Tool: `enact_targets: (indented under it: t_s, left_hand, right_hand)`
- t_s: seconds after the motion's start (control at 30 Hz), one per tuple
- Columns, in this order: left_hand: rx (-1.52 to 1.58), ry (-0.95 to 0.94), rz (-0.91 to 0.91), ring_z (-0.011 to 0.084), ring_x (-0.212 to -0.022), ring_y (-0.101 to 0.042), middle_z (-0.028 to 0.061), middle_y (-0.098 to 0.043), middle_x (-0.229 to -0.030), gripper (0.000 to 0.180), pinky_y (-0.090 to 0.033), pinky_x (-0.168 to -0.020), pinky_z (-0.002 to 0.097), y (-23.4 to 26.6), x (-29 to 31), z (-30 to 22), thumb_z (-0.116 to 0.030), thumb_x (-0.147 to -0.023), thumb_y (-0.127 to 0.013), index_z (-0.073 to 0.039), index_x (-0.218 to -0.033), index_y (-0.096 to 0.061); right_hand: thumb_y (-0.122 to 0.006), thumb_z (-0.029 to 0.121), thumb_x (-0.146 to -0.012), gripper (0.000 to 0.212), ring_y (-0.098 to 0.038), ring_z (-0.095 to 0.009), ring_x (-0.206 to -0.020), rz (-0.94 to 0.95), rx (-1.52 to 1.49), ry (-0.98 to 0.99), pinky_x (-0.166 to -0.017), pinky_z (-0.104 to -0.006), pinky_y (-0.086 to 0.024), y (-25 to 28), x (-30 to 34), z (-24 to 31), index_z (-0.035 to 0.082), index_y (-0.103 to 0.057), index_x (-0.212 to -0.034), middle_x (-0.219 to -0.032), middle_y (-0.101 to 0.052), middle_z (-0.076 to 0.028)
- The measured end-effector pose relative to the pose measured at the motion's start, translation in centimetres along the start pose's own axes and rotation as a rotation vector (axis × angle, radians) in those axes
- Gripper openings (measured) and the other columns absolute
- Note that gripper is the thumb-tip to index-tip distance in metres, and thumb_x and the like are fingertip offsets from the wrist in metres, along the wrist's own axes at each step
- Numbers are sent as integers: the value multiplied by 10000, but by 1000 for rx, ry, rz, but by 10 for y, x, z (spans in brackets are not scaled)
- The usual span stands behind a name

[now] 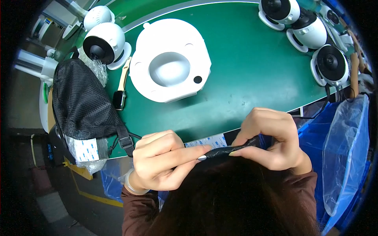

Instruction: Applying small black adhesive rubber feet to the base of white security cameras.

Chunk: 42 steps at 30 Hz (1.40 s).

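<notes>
My left hand (163, 161) and my right hand (271, 137) are raised at the table's near edge, both pinching a twisted, glossy black strip (221, 152). It stretches roughly level between the fingertips, and its ends are covered by my fingers. Just behind it a white sheet with blue print (212, 141) shows in part; I cannot tell what it rests on. Further off on the green table (240, 67) stands a white round fixture (169, 35) with an oval hollow and a black dot.
White-and-black cameras on round bases stand at the back left (104, 43) and right (330, 65). A smartwatch (119, 100) lies beside a black mesh bag (82, 98). Printed sheets (88, 150) hang below it. Blue bins (311, 143) with clear plastic (344, 157) stand at right.
</notes>
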<state>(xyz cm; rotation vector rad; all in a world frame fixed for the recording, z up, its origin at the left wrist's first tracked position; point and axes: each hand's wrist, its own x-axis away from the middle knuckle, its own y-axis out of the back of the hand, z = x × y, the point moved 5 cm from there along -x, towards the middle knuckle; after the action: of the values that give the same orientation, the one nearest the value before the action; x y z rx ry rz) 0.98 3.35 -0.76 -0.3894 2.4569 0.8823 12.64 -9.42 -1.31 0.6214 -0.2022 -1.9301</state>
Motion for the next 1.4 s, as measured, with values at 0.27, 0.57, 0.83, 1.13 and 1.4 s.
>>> enact_targets:
  t_s: [0.27, 0.57, 0.83, 1.13, 1.4]
  left_hand:
    - [-103, -67, 31, 143, -417, -423, 28, -426, -511, 251, -319, -384, 243, -3, -11, -2, 52, -501, -625, -3, -746, -631]
    - [-148, -72, 40, 181, -457, -463, 57, -457, -563, 259, -360, -409, 266, -4, -11, -4, 76, -520, -622, 15, -771, -604]
    - [-148, -62, 53, 201, -499, -489, 73, -481, -606, 237, -382, -437, 276, -1, -13, 1, 72, -552, -629, 17, -776, -577]
    - [-113, -127, 6, 197, -497, -518, 84, -518, -594, 197, -412, -456, 266, 0, -11, -5, 66, -570, -636, 24, -760, -606]
    - [-68, 116, -206, 171, -490, -527, 87, -545, -592, 167, -393, -435, 235, 11, 8, 19, 89, -576, -645, 24, -721, -595]
  right_hand:
    - [-717, 202, -535, 229, -482, -173, -680, -134, 504, 270, -634, -310, -401, -4, -11, 34, 142, -663, -750, -728, -543, -9]
    - [-677, 95, -543, 170, -403, -167, -556, -25, 511, 302, -454, -263, -316, -6, -28, 34, 100, -620, -702, -626, -460, -7]
    - [-681, 77, -520, 172, -411, -170, -544, 72, 522, 307, -434, -261, -316, -5, -41, 35, 91, -589, -665, -618, -449, -10]
    - [-613, 11, -548, 126, -454, -177, -562, 93, 292, 178, -461, -262, -337, 4, -52, 25, 77, -571, -647, -632, -489, -27]
    - [-558, 72, -782, 137, -604, -113, -685, -370, -312, -151, -550, -180, -468, 43, -62, -20, -32, -567, -871, -777, -620, -91]
